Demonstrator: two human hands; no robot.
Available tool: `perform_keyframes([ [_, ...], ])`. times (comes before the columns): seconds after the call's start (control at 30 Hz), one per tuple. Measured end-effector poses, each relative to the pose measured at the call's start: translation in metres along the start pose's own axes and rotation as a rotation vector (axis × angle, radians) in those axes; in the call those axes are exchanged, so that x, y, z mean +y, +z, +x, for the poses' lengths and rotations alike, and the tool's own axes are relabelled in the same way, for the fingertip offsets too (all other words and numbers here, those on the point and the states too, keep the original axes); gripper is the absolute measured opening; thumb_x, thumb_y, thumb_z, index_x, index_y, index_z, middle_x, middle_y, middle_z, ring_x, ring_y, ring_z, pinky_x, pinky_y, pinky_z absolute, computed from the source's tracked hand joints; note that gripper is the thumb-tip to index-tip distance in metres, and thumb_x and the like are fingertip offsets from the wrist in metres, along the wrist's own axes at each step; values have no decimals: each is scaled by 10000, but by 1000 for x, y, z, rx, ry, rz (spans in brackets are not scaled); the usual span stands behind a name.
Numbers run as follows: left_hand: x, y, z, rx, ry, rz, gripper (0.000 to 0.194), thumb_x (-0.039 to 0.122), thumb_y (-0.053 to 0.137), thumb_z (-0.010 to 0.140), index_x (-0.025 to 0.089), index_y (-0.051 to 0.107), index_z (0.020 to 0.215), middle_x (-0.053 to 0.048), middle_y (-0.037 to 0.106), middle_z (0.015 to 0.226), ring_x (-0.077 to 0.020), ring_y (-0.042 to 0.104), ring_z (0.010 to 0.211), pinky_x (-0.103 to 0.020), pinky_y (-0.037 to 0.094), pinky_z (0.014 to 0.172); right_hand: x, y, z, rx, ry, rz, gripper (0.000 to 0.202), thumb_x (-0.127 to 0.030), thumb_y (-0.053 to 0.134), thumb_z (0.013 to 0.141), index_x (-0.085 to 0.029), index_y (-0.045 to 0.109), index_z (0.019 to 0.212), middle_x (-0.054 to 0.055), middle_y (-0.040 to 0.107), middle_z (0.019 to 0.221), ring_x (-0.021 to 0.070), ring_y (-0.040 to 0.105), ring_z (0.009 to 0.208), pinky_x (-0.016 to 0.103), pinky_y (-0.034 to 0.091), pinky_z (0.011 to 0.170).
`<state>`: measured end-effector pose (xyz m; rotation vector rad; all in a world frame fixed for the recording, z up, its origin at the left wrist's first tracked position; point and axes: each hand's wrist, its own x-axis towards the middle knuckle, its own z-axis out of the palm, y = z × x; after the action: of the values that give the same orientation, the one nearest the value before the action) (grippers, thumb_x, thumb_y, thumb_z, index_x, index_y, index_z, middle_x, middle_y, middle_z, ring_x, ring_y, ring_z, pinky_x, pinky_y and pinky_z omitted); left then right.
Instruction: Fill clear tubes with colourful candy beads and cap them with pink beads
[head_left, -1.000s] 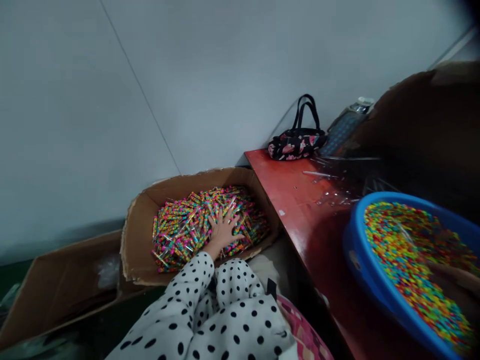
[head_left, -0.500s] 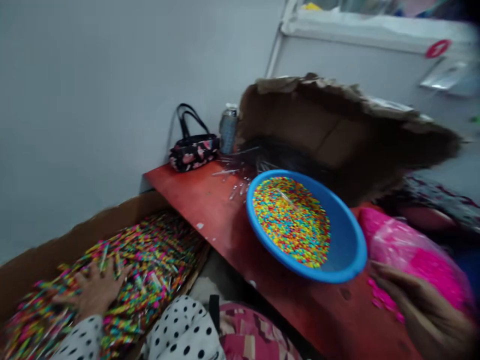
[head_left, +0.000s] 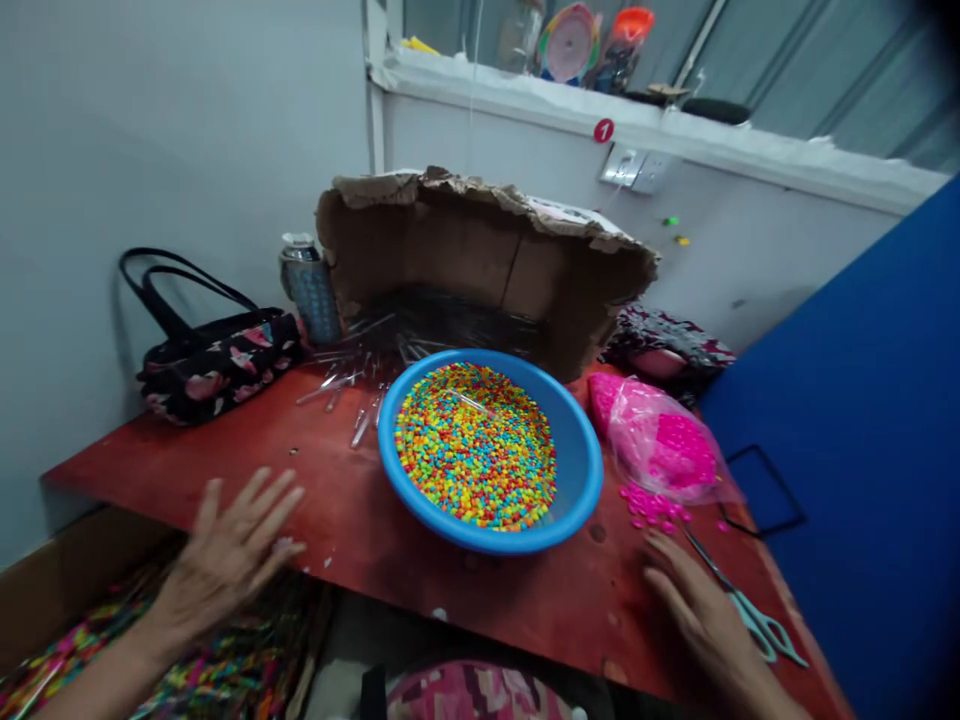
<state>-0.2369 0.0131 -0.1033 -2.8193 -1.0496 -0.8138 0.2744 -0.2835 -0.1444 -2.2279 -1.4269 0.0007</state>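
My left hand (head_left: 236, 545), fingers spread and holding nothing, hovers over the left front edge of the red table, above a carton of colourful filled tubes (head_left: 217, 660). Near the table's right side, my right hand (head_left: 694, 600) has its fingers stretched toward loose pink pieces (head_left: 652, 506), with nothing visible in it. Scissors (head_left: 757, 620) with pale green handles lie just right of that hand. Between both hands stands a blue basin (head_left: 581, 480) part filled with small multicoloured candies (head_left: 480, 450); one clear tube lies on top of them. A plastic bag of pink pieces (head_left: 667, 445) rests right of the basin.
A torn cardboard box (head_left: 457, 240) lies open behind the basin, with clear empty tubes (head_left: 360, 385) spilling out. A floral handbag (head_left: 225, 365) and a bottle (head_left: 311, 290) stand at the back left. A blue panel (head_left: 862, 420) borders the right side.
My left hand has lifted out of the carton of tubes and moved toward the table. My view has swung right, bringing the scissors and blue panel into sight. My right hand remains near the pink pieces.
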Motion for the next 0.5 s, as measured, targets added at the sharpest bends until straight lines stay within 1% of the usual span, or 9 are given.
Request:
perform_keyframes([
  [0.07, 5, 4, 37, -125, 331, 17, 619, 337, 544, 850, 380, 281, 1409, -21, 425, 1407, -277, 357, 1311, -541, 35, 1130, -5, 14, -30, -59, -72, -75, 473, -491, 436, 847, -206, 588, 1193, 101, 551, 1275, 260, 544, 1156, 426, 494, 937],
  [0.1, 6, 7, 52, -207, 461, 22, 601, 364, 538, 855, 352, 301, 1408, -36, 445, 1392, -264, 377, 1301, -513, 31, 1137, -7, 21, -42, -66, -101, -125, 487, -490, 447, 844, -214, 570, 1225, 98, 519, 1310, 271, 513, 1190, 452, 473, 961],
  [0.13, 7, 9, 63, -297, 549, 5, 586, 393, 526, 862, 332, 315, 1406, -42, 444, 1393, -251, 375, 1304, -487, 16, 1142, -8, 28, -51, -63, -127, -173, 502, -489, 458, 840, -224, 547, 1258, 92, 488, 1341, 279, 482, 1218, 472, 452, 980],
  [0.17, 7, 11, 72, -385, 606, -16, 578, 419, 507, 870, 316, 320, 1407, -47, 431, 1402, -240, 360, 1315, -468, 1, 1144, -9, 33, -57, -51, -147, -218, 518, -486, 466, 838, -234, 522, 1287, 84, 459, 1366, 285, 452, 1244, 486, 434, 996],
  [0.23, 6, 15, 82, -531, 660, -62, 597, 450, 478, 880, 294, 288, 1424, -54, 395, 1428, -228, 319, 1339, -451, -27, 1142, -9, 39, -61, -19, -177, -279, 536, -476, 469, 840, -247, 483, 1324, 71, 426, 1391, 287, 427, 1262, 487, 435, 998],
  [0.3, 3, 18, 85, -599, 672, -107, 616, 452, 471, 883, 282, 258, 1436, -60, 378, 1439, -218, 309, 1344, -441, -38, 1141, -7, 40, -61, -1, -208, -306, 547, -463, 466, 844, -238, 462, 1342, 68, 410, 1401, 289, 427, 1262, 481, 448, 989],
  [0.33, 1, 19, 84, -600, 670, -126, 618, 448, 477, 881, 277, 262, 1435, -64, 383, 1435, -214, 316, 1341, -435, -31, 1144, -6, 40, -61, 2, -216, -315, 555, -456, 465, 845, -230, 450, 1352, 68, 402, 1405, 293, 426, 1262, 485, 450, 986],
  [0.4, -3, 22, 82, -549, 651, -154, 603, 437, 501, 872, 276, 306, 1419, -68, 411, 1416, -217, 348, 1323, -427, 14, 1151, -5, 38, -61, 3, -219, -325, 570, -445, 468, 844, -230, 426, 1370, 63, 394, 1409, 297, 434, 1255, 485, 466, 970],
  [0.5, -8, 25, 79, -469, 641, -172, 579, 420, 529, 858, 280, 361, 1394, -62, 440, 1396, -226, 396, 1293, -413, 97, 1157, -7, 37, -61, 3, -215, -306, 570, -416, 472, 835, -278, 400, 1384, 34, 411, 1395, 282, 468, 1225, 427, 516, 924],
])
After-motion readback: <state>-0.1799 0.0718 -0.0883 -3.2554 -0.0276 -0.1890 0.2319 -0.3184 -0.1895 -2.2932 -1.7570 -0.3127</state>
